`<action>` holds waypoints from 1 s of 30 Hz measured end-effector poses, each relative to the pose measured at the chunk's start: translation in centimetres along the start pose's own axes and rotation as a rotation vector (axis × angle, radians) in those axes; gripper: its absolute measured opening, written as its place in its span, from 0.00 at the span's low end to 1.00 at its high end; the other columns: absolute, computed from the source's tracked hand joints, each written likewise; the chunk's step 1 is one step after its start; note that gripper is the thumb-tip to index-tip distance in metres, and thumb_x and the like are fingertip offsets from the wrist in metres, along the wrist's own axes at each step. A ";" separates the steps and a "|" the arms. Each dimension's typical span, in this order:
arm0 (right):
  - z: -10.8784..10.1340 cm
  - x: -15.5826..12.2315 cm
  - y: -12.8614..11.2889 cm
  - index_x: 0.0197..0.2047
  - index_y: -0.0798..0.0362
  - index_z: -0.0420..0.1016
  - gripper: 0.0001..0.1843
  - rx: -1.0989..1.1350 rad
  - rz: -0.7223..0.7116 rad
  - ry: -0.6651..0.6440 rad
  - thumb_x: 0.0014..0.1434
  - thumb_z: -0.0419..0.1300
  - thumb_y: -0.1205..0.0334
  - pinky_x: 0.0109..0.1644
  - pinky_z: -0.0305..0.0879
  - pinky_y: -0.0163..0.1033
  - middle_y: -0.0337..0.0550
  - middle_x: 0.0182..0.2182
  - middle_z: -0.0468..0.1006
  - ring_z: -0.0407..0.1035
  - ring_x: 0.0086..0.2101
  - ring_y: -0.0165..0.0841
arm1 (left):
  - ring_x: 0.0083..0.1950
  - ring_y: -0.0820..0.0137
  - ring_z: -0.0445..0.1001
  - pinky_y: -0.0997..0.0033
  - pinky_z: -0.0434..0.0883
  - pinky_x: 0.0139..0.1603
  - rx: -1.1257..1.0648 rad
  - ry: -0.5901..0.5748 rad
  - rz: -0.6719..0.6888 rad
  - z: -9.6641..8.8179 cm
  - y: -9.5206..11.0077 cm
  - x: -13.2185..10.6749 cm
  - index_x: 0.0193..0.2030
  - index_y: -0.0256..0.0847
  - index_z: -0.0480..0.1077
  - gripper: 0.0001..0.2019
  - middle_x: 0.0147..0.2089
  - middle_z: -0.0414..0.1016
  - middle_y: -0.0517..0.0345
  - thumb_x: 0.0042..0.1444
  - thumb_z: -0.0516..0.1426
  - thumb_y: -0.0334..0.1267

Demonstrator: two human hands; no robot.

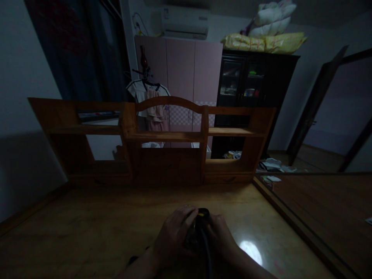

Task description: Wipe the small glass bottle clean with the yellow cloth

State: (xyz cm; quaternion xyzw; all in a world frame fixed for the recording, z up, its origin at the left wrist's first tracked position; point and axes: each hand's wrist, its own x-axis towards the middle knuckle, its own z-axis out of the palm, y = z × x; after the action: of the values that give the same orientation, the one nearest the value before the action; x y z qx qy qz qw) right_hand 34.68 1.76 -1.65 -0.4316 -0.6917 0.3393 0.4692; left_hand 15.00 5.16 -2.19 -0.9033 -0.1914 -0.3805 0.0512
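Observation:
Both of my hands are together low over the wooden desk [87, 228], near its front middle. My left hand [173, 232] curls its fingers round a small dark object [200, 223] with a round top and a thin yellow ring. My right hand [222, 236] grips the same object from the other side. A dark cord or strap [207, 252] runs from it down toward me between my wrists. The room is dim, so I cannot make out what the object is.
A wooden shelf unit [162, 135] stands along the desk's back edge. Behind it are a pink wardrobe [180, 73], hanging clothes [151, 104] and a dark glass cabinet [250, 85] with bundles on top. Small items lie on the floor at right [273, 166].

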 end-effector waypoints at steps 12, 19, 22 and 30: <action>1.2 0.2 1.9 0.39 0.58 0.79 0.19 0.563 0.399 0.160 0.50 0.70 0.51 0.44 0.70 0.45 0.49 0.36 0.79 0.73 0.40 0.47 | 0.61 0.55 0.66 0.53 0.69 0.60 -0.182 0.078 -0.295 0.3 -0.2 0.2 0.66 0.41 0.52 0.43 0.61 0.63 0.43 0.46 0.68 0.43; 1.5 0.3 -1.1 0.47 0.60 0.76 0.22 0.949 0.408 0.013 0.51 0.69 0.57 0.49 0.68 0.44 0.53 0.40 0.80 0.75 0.41 0.45 | 0.55 0.58 0.73 0.58 0.74 0.55 -0.232 0.129 -0.425 0.1 -0.2 0.5 0.64 0.44 0.53 0.42 0.57 0.69 0.49 0.43 0.66 0.43; 1.4 0.2 -1.5 0.48 0.59 0.75 0.24 0.993 0.460 -0.003 0.49 0.69 0.58 0.49 0.68 0.44 0.52 0.40 0.80 0.75 0.42 0.45 | 0.54 0.59 0.74 0.59 0.74 0.55 -0.295 0.069 -0.452 -0.1 -0.3 0.6 0.64 0.45 0.52 0.42 0.57 0.69 0.49 0.44 0.66 0.47; 1.8 0.1 1.1 0.45 0.56 0.75 0.21 0.732 0.400 0.060 0.45 0.61 0.69 0.44 0.68 0.41 0.44 0.36 0.79 0.73 0.40 0.42 | 0.52 0.55 0.75 0.54 0.73 0.55 -0.050 0.052 -0.141 -0.1 -0.1 1.2 0.62 0.38 0.57 0.44 0.52 0.73 0.44 0.44 0.63 0.61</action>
State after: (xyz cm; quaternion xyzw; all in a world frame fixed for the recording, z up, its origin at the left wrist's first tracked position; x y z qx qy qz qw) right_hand 33.30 2.23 -3.19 -0.3720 -0.4137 0.6345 0.5365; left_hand 15.63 5.61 -1.26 -0.8785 -0.2436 -0.4109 0.0068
